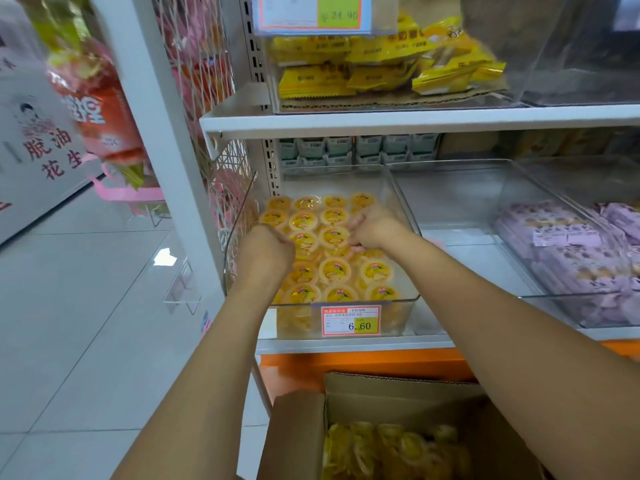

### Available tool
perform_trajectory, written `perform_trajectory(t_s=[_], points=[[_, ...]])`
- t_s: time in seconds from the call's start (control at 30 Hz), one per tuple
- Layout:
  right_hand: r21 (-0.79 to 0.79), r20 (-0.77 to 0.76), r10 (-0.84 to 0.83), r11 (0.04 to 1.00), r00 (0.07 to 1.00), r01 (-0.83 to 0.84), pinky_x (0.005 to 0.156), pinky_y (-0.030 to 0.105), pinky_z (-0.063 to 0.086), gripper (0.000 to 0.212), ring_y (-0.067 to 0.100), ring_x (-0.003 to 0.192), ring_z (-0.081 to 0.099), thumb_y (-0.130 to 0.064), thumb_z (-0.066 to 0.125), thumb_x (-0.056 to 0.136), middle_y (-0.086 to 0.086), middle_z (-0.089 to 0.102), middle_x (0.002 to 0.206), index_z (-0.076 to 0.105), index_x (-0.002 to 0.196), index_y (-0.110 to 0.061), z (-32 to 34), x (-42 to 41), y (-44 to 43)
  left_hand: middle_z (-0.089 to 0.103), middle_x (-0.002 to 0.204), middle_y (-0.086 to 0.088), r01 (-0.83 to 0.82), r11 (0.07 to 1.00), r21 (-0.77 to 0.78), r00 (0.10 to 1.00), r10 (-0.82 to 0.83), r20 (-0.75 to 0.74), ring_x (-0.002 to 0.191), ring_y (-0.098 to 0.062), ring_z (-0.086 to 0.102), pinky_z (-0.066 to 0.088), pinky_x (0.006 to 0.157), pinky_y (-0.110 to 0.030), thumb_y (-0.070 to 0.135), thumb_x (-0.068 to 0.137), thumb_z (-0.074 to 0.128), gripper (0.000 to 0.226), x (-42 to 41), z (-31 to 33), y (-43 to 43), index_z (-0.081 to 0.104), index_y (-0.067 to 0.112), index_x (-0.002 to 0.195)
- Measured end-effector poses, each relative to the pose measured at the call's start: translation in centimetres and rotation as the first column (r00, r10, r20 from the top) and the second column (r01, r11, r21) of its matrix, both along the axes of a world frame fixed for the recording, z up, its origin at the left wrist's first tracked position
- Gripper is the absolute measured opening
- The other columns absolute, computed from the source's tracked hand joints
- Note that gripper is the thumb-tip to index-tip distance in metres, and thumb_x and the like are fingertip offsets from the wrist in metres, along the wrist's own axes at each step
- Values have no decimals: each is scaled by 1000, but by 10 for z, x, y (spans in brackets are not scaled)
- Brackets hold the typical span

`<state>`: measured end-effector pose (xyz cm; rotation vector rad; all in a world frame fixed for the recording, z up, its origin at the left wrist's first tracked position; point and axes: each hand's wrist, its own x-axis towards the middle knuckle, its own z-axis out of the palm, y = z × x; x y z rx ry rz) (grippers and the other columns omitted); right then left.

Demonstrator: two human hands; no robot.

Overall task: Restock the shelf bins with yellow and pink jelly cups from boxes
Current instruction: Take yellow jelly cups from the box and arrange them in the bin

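A clear plastic shelf bin (pixel 405 216) on the middle shelf holds several yellow jelly cups (pixel 335 270) laid in rows, lids up. Both my hands reach into it from the front. My left hand (pixel 265 252) hovers over the left side with fingers curled down onto a cup beneath it. My right hand (pixel 372 228) sits over the middle rows, fingers curled onto cups there; what lies under either palm is hidden. Below the shelf an open cardboard box (pixel 346 389) holds more yellow jelly cups (pixel 388 448).
A price tag (pixel 350 321) reading 6.60 hangs on the bin's front. To the right stand a clear bin with nothing in it (pixel 460 199) and a bin of purple packets (pixel 568 254). Yellow packets (pixel 381 60) fill the shelf above. Tiled floor (pixel 86 323) lies left.
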<state>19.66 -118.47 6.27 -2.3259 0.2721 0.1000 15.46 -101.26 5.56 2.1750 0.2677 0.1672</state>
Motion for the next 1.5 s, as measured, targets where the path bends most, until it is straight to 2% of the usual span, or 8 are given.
perform_trajectory(t_s=[0.23,0.33,0.47,0.73,0.93,1.13,1.3,1.5], points=[[-249,192,204,956,960,-154,68,35,55,9,28,75,69,-5,56,85,18,70,84,60,77,-6,52,-96,-5,66,62,-5,276,955,106,934,-292,207,48,-6,61,48,52,-26,31,89,62,25,-59,16,6,48,20,72],[-74,22,426,903,905,-423,53,27,52,19,13,49,61,-4,63,84,1,63,54,53,70,-11,55,-162,-30,62,56,-9,504,862,57,855,-507,107,40,-7,56,42,46,-21,24,89,64,29,-105,3,-7,47,13,67],[-43,-367,532,810,763,-585,61,25,52,19,15,63,65,-20,70,84,5,66,69,61,87,-5,-4,-199,-65,62,58,-2,703,711,-22,688,-687,-235,48,-13,58,47,52,-25,20,90,62,30,-134,-55,-34,47,13,64],[-150,-703,317,808,636,-569,105,35,39,82,25,131,41,-45,69,82,5,35,149,30,147,-14,-187,-219,-97,60,121,-6,780,623,-61,394,-565,-725,109,-24,58,47,80,-28,42,84,66,47,-150,-209,-56,56,19,124],[-77,-669,264,905,695,-418,94,28,43,58,25,121,51,-27,66,87,5,49,138,42,139,-20,-260,-228,-96,61,122,-7,575,811,-103,467,-429,-773,106,-22,58,51,91,-36,36,82,69,47,-176,-293,-76,57,13,121],[-73,-540,250,938,804,-340,102,39,42,37,30,121,53,-21,53,93,13,57,130,54,129,-12,-322,-226,-110,70,98,-3,589,760,-276,220,-480,-849,88,-23,68,56,73,-35,24,75,77,26,-171,-298,-85,66,21,99],[-60,-521,145,977,841,-206,102,33,41,29,31,118,52,-15,47,97,14,58,126,60,120,-4,-320,-224,-108,68,92,1,699,680,-222,232,-509,-829,70,-10,64,51,59,-23,21,78,74,31,-176,-300,-89,64,18,107],[-120,-519,125,969,845,-217,91,32,48,32,28,110,57,-25,56,89,8,62,116,60,116,-7,-313,-229,-103,59,121,-3,741,658,-132,269,-472,-839,97,-15,57,48,79,-27,31,86,65,44,-163,-293,-85,56,15,126]])
